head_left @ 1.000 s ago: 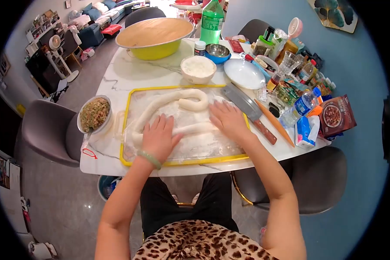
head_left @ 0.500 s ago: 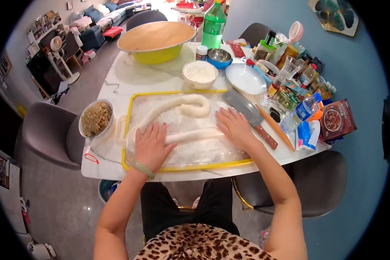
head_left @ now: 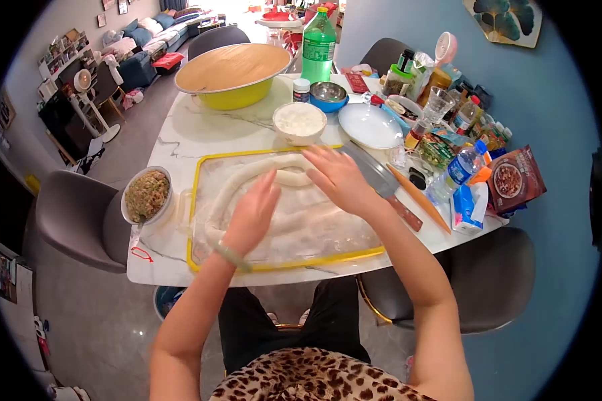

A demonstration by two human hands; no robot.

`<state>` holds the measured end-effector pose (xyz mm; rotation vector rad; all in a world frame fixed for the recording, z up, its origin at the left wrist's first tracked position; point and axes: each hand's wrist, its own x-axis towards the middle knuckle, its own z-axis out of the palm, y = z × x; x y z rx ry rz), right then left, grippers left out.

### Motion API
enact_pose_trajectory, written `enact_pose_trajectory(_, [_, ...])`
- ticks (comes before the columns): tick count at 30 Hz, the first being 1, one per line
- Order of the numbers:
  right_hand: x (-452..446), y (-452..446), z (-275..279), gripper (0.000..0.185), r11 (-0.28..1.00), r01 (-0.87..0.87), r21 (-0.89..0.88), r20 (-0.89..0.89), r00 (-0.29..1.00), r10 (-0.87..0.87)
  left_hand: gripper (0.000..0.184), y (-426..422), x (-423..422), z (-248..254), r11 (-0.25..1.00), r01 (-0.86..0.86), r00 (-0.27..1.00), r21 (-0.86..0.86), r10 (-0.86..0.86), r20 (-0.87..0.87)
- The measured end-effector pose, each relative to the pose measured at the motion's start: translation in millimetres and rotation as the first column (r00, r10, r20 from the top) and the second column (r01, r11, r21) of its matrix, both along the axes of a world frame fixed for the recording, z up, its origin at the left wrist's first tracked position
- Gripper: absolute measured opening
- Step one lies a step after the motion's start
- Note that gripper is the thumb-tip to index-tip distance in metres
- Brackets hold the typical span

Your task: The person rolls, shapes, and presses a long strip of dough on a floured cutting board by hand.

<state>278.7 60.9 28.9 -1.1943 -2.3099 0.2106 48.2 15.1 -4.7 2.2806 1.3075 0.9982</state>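
A long white rope of dough point(head_left: 229, 194) lies curved on a floured, yellow-edged mat point(head_left: 314, 234). My left hand point(head_left: 253, 208), a pale bangle at its wrist, hovers over the dough's left part with fingers stretched out. Over the rope's right end reaches my right hand point(head_left: 341, 182), fingers extended and covering part of the bend. Whether the fingertips touch the dough, I cannot tell. Just right of this hand a cleaver point(head_left: 374, 172) with a wooden handle lies across the mat's edge, and a tapered wooden rolling pin point(head_left: 418, 197) rests beside it.
A bowl of white flour point(head_left: 299, 123) and a white plate point(head_left: 371, 125) stand behind the mat. Minced filling point(head_left: 147, 195) fills a bowl at left. A big yellow-green basin point(head_left: 237, 93) and a green bottle point(head_left: 318, 50) stand farther back; bottles and packets crowd the right.
Both hands have left the lower strand of dough and moved up, away from me. They are closer together now, over the upper part of the rope. The camera view has shifted slightly.
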Motion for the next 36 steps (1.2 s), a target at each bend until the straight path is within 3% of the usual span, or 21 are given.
enact_pose_trajectory(1, [-13.3,1.5,13.7,0.052,0.998,-0.049,0.033,-0.084,0.995,0.052,0.053,14.5,10.6,2.0,0.998,0.049,0.992,0.034,-0.053,0.119])
enact_pose_trajectory(2, [-27.9,1.9,21.3,0.052,0.993,-0.092,0.074,-0.165,0.981,0.103,0.052,16.3,31.6,26.1,0.955,0.041,0.796,-0.295,0.147,0.586])
enact_pose_trajectory(3, [-43.8,2.1,19.5,0.051,0.987,-0.125,0.096,-0.344,0.927,0.151,0.052,16.8,45.1,40.4,0.81,0.199,0.401,-0.551,0.446,0.8])
enact_pose_trajectory(4, [-60.3,4.8,14.4,0.049,0.98,-0.151,0.128,-0.508,0.839,0.196,0.052,18.9,48.9,40.6,0.811,0.212,0.41,-0.546,0.434,0.803])
enact_pose_trajectory(5, [-82.1,15.0,-18.2,0.048,0.962,-0.192,0.196,-0.524,0.808,0.268,0.055,23.2,51.3,36.2,0.79,0.352,0.139,-0.502,0.487,0.863])
enact_pose_trajectory(7, [-84.1,12.5,-40.4,0.046,0.941,-0.204,0.27,-0.535,0.781,0.323,0.057,36.1,53.6,32.4,0.795,0.399,-0.166,-0.457,0.553,0.816])
enact_pose_trajectory(9, [-73.3,-3.7,-23.7,0.046,0.962,-0.122,-0.243,-0.29,0.956,0.048,0.056,13.6,37.8,45.5,0.748,0.377,-0.091,-0.546,0.616,0.782])
enact_pose_trajectory(13, [-83.3,-15.6,26.3,0.045,0.997,-0.058,-0.05,-0.39,0.92,0.034,0.054,-0.3,27.9,52.2,0.725,0.253,-0.078,-0.641,0.675,0.733])
enact_pose_trajectory(15, [-108.2,-25.0,39.6,0.046,0.959,-0.256,0.124,-0.635,0.722,0.275,0.056,15.6,16.6,22.6,0.819,0.314,-0.016,-0.481,0.511,0.859])
enact_pose_trajectory(18, [-118.5,-20.9,-4.2,0.046,0.913,-0.4,-0.083,-0.639,0.724,0.26,0.059,-1.2,20.7,58.9,0.824,0.47,-0.23,-0.316,0.46,0.858])
enact_pose_trajectory(19, [-101.0,-18.1,-10.1,0.045,0.965,-0.245,-0.096,-0.371,0.908,0.193,0.056,-8.0,13.8,70.6,0.796,0.435,-0.183,-0.421,0.536,0.824])
enact_pose_trajectory(20, [-80.9,-10.9,-16.0,0.044,0.978,-0.191,-0.087,-0.278,0.947,0.16,0.053,-14.3,7.5,76.2,0.757,0.388,-0.137,-0.526,0.612,0.779])
enact_pose_trajectory(21, [-57.6,-0.4,-23.6,0.043,0.988,-0.139,-0.074,-0.184,0.975,0.123,0.049,-19.5,3.9,76.8,0.845,0.204,0.039,-0.494,0.497,0.867])
enact_pose_trajectory(22, [-28.2,10.6,-29.1,0.042,0.985,-0.169,-0.02,-0.233,0.959,0.16,0.049,-18.5,2.4,73.7,0.845,0.203,0.029,-0.495,0.5,0.865])
enact_pose_trajectory(23, [1.6,5.4,-22.8,0.039,0.997,-0.073,-0.01,-0.428,0.902,0.061,0.049,-16.7,1.6,70.4,0.898,0.127,0.218,-0.422,0.39,0.895])
enact_pose_trajectory(24, [34.4,-2.2,-6.1,0.041,0.99,-0.003,-0.14,-0.331,0.943,-0.044,0.048,-14.2,1.3,67.7,0.942,0.068,0.407,-0.33,0.276,0.871])
enact_pose_trajectory(27, [106.1,-24.8,8.1,0.038,0.922,0.364,-0.131,0.169,0.925,-0.341,0.047,-7.0,30.9,60.0,0.896,0.11,0.879,-0.431,0.115,0.462])
enact_pose_trajectory(28, [122.9,-25.7,-1.8,0.037,0.882,0.453,-0.131,0.295,0.867,-0.401,0.048,0.2,43.1,41.1,0.942,0.11,0.959,-0.318,-0.016,0.283])
enact_pose_trajectory(29, [132.0,-28.3,-9.0,0.037,0.883,0.452,-0.128,0.298,0.866,-0.401,0.05,8.5,56.4,20.6,0.971,0.134,0.99,-0.199,-0.122,0.074])
enact_pose_trajectory(31, [140.2,-35.6,-23.6,0.022,0.872,0.456,-0.178,0.41,0.84,-0.356,0.055,8.8,84.4,7.9,1.0,0.026,0.925,-0.014,-0.029,-0.379])
enact_pose_trajectory(36, [133.3,-34.4,-51.5,0.024,0.874,0.48,-0.072,0.342,0.835,-0.43,0.062,-4.3,110.5,-9.8,0.997,-0.017,0.827,-0.08,-0.031,-0.562])
